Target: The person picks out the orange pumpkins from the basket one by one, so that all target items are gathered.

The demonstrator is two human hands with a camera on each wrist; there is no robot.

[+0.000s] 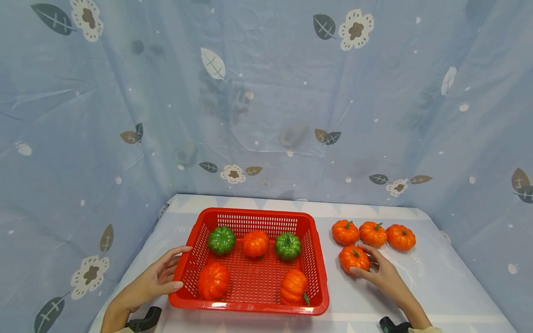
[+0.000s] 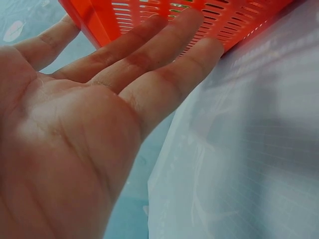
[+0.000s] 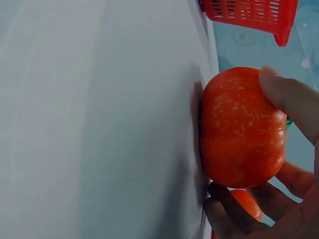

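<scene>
My right hand [image 1: 381,273] holds a small orange pumpkin [image 1: 354,260] with a green stem, thumb on its near side and fingers round the far side. In the right wrist view this pumpkin [image 3: 242,127] sits right at the table surface. My left hand [image 1: 160,275] is at the left side of a red plastic basket [image 1: 245,308], thumb and index fingertip near its rim. The left wrist view shows its fingers extended along the basket's slotted outer wall [image 2: 239,17]. Inside the basket lie two green pumpkins [image 1: 222,240] and three orange ones [image 1: 255,243].
Three more orange pumpkins [image 1: 373,234] stand in a row behind my right hand, to the right of the basket. A pale patterned cloth covers the table [image 1: 449,286]. Blue floral curtains [image 1: 266,92] hang at the back and both sides.
</scene>
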